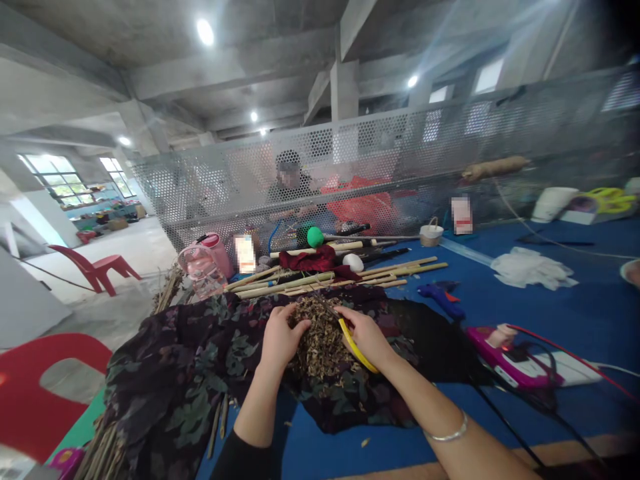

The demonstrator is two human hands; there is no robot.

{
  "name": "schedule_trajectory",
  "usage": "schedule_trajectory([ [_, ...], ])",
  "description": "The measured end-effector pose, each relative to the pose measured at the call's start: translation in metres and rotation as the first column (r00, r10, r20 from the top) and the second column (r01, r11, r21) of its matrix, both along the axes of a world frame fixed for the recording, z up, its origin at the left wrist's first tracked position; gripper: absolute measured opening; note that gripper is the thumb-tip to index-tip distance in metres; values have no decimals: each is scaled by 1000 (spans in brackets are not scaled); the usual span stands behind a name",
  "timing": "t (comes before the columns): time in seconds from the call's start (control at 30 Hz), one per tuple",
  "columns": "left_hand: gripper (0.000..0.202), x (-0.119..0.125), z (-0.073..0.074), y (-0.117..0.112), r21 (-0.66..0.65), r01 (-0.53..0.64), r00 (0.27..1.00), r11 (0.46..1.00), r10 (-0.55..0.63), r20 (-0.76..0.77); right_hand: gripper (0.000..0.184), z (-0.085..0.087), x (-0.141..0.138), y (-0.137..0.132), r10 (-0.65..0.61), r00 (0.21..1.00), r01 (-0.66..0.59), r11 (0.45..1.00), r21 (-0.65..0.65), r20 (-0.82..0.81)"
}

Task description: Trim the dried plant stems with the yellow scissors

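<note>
A heap of brown dried plant bits (320, 337) lies on a dark flowered cloth (200, 373) spread over the blue table (575, 313). My left hand (280, 340) presses against the heap's left side with fingers curled around it. My right hand (365, 337) rests on the heap's right side, fingers bent, with a yellow strip (356, 347) running under them. Whether the right hand grips the strip or only touches it is unclear.
Bamboo sticks (350, 273) and a dark red cloth (315, 260) lie behind the heap. A blue glue gun (443, 297), a pink iron (510, 353) with cords, white gloves (530, 267) sit right. Another person (290, 187) sits behind a perforated screen. Red chairs (97, 267) stand left.
</note>
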State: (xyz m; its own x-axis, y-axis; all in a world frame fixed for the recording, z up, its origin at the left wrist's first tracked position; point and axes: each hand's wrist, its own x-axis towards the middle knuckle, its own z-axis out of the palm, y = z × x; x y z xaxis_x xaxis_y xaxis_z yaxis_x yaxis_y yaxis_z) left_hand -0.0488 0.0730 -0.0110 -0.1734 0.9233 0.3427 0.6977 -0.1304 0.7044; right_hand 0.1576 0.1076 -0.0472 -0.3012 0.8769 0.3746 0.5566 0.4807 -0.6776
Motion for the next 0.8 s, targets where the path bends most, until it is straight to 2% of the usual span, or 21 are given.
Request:
schedule_trajectory([
  [0.23, 21, 4, -12, 1, -34, -16, 1000, 999, 16, 1, 57, -8, -1, 3, -25, 1000, 25, 999, -22, 10],
  [0.33, 18, 3, -13, 0, -48, -51, 990, 998, 57, 130, 46, -6, -3, 0, -38, 999, 39, 999, -35, 8],
  [0.4, 18, 4, -12, 0, -52, -85, 954, 995, 96, 286, 42, -4, -4, -2, -49, 999, 49, 999, -14, 3],
  [0.47, 23, 7, -10, 0, -54, -105, 860, 993, 118, 496, 45, -1, -3, -4, -40, 999, 40, 999, 3, 11],
  [0.5, 26, 10, -9, -1, -57, -99, 783, 993, 113, 612, 46, 1, -3, -6, -29, 999, 29, 1000, -2, 19],
  [0.6, 30, 19, -5, -2, -61, -18, 462, 998, 62, 885, 54, 9, -3, -11, 38, 998, -37, 999, -31, 50],
  [0.67, 28, 25, -2, -3, -38, 27, 279, 999, 29, 960, 60, 14, -4, -16, 83, 993, -83, 997, -4, 81],
  [0.73, 26, 30, 1, -6, -8, 30, 174, 1000, 2, 985, 65, 19, -6, -21, 111, 986, -116, 993, 31, 121],
  [0.8, 27, 34, 2, -8, 12, 12, 132, 1000, -13, 991, 67, 21, -9, -24, 116, 981, -125, 991, 48, 158],
])
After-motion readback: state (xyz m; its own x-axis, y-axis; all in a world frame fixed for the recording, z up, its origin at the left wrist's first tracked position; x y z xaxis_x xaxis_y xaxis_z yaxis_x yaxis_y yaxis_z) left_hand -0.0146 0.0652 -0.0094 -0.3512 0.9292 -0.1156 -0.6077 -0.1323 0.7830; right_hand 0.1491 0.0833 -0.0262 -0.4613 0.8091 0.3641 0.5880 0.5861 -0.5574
